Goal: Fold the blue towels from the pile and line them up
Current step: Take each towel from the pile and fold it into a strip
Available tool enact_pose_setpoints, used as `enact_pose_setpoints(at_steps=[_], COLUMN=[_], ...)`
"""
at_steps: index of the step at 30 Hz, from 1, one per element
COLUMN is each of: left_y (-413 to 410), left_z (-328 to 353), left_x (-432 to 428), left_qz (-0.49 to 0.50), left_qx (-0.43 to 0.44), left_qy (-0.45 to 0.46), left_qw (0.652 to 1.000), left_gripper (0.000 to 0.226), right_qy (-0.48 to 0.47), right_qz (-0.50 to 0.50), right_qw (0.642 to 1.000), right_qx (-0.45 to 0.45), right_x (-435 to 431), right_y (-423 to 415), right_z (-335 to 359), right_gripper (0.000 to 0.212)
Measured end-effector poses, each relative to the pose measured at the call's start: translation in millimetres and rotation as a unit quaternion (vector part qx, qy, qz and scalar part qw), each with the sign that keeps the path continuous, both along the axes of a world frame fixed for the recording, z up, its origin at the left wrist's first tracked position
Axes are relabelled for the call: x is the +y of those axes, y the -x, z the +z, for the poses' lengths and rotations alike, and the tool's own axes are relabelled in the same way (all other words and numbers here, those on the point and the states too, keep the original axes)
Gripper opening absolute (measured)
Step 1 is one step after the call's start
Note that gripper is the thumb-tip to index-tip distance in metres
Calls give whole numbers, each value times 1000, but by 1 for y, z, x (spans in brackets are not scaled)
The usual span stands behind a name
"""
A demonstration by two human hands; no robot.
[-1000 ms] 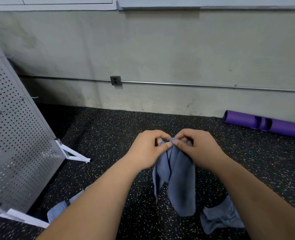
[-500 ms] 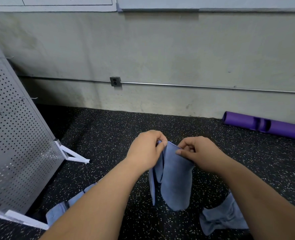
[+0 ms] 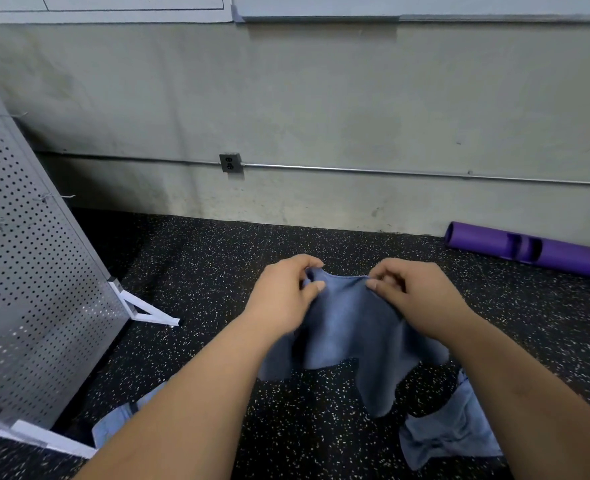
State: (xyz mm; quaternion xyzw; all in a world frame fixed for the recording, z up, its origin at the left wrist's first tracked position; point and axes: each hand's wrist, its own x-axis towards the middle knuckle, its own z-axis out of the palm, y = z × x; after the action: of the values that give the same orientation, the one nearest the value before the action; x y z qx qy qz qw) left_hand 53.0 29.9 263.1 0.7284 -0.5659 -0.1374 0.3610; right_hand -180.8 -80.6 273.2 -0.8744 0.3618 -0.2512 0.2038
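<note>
I hold a blue towel [image 3: 352, 327] in the air over the dark speckled floor. My left hand [image 3: 286, 292] pinches its top edge at the left and my right hand [image 3: 414, 292] pinches the same edge at the right, a short way apart. The cloth hangs spread below them with an uneven lower hem. A second blue towel [image 3: 449, 434] lies crumpled on the floor at lower right, partly behind my right forearm. A third blue towel [image 3: 120, 420] lies on the floor at lower left, mostly hidden by my left forearm.
A perforated metal panel [image 3: 26, 289] on white feet [image 3: 148, 311] leans at the left. A purple roller [image 3: 536, 249] lies by the grey wall at the right. A conduit and an outlet box [image 3: 230, 163] run along the wall.
My hands, pinched together on the bunched towel a second ago, have drawn apart along its top edge. The towel has opened from a narrow hanging strip into a wider sheet.
</note>
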Motion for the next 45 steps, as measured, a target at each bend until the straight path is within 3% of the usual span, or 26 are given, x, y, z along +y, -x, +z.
enact_pose_setpoints(at_steps=[4,7,9,12,19,22,26,30,39,45], left_y=[16,22,24,21,0,5,19,28,4,1], left_z=[-1,-4,-5,-5,-8,-9,-10,-10,-5,-3], left_x=[0,0,0,-2,-4,-2,-3,-4,-4,-3], left_qz=[-75,-87,-80,-58,74,38,0,-6,94,104], left_qx=[-11,-20,-8,-10,-15,-32,-43,-30,1,-10], left_qy=[-3,-9,-16,-29,-41,-57,-40,-42,-59,-67], left_qw=[997,996,997,998,996,997,998,999,994,992], left_gripper=[37,15,6,15,14,5,20,4,17,16], right_qy=[-1,-33,-39,-38,-23,-24,-26,-50,-81,-133], right_qz=[36,63,72,54,-14,-16,24,50,6,-25], right_qw=[999,997,997,998,998,999,999,998,997,989], right_qx=[4,2,6,18,56,38,18,2,14,-58], right_x=[12,21,23,20,-5,-4,7,16,-3,-5], right_y=[-14,-21,-22,-19,5,5,-9,-18,7,13], right_z=[0,5,5,2,0,0,3,4,4,2], right_gripper=[4,3,5,6,6,3,3,2,7,3])
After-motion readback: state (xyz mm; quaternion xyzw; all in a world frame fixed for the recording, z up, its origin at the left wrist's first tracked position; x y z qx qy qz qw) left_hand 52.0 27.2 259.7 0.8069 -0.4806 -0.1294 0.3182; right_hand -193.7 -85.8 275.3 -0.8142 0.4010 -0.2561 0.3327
